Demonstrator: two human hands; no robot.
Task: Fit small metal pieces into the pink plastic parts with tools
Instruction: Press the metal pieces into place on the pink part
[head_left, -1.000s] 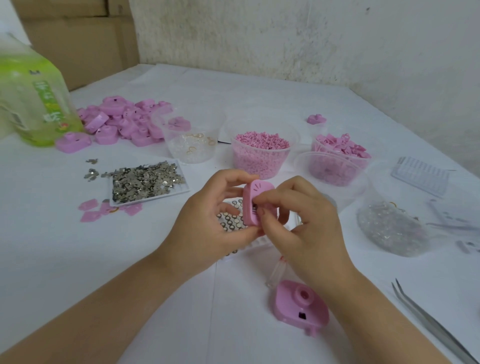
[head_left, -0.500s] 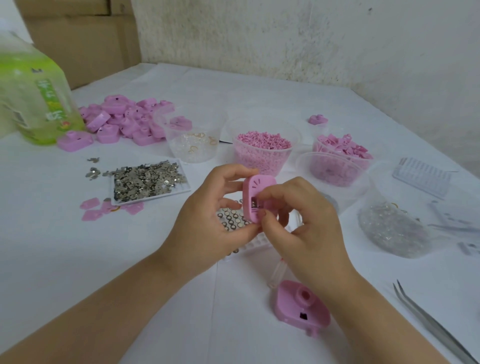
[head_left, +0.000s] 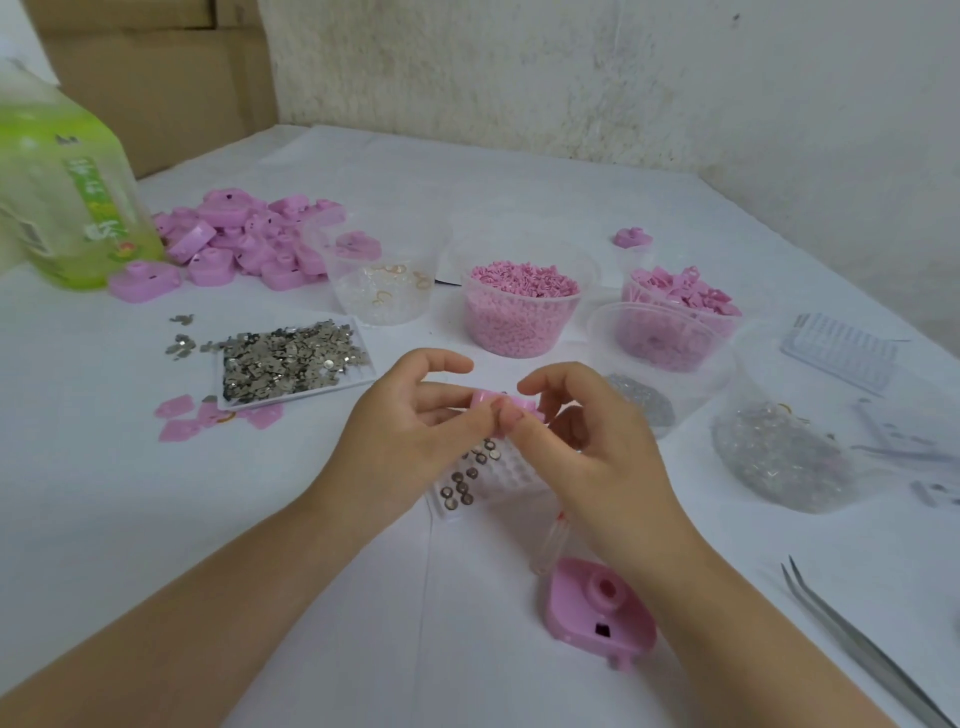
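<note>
White cloth covers the worktop (head_left: 156, 519), which meets a rough pale wall along its far edge. Over the middle of the worktop both hands meet on one pink part (head_left: 514, 402). The left hand (head_left: 395, 441) pinches its left end between thumb and curled fingers, the forefinger arched above it. The right hand (head_left: 597, 457) grips the other end, thumb tip pressed on the near face and fingers curled round behind. The part lies roughly flat and is mostly hidden by the fingers, so I cannot tell what is in it.

Directly beneath the hands sits a white dimpled tray (head_left: 514, 467) with small round metal pieces (head_left: 465, 483) in some of its pockets. Toward the near edge, just beside the right wrist, a second pink part (head_left: 597, 608) rests on the cloth, and a clear tube (head_left: 550, 540) lies between it and the dimpled tray. Tweezers (head_left: 857, 649) lie at the near right corner.

Left of the hands a flat tray (head_left: 358, 374) holds a heap of thin silver stampings (head_left: 291, 358), with a few flat pink pieces (head_left: 182, 421) just beside it. Toward the far left corner lies a pile of pink parts (head_left: 249, 239), next to a green bottle (head_left: 62, 197). Behind the hands stands a clear cup (head_left: 384, 280), a tub of pink granules (head_left: 519, 312) and a tub of pink clips (head_left: 680, 296). Near the right edge is a bag of clear bits (head_left: 779, 457).
</note>
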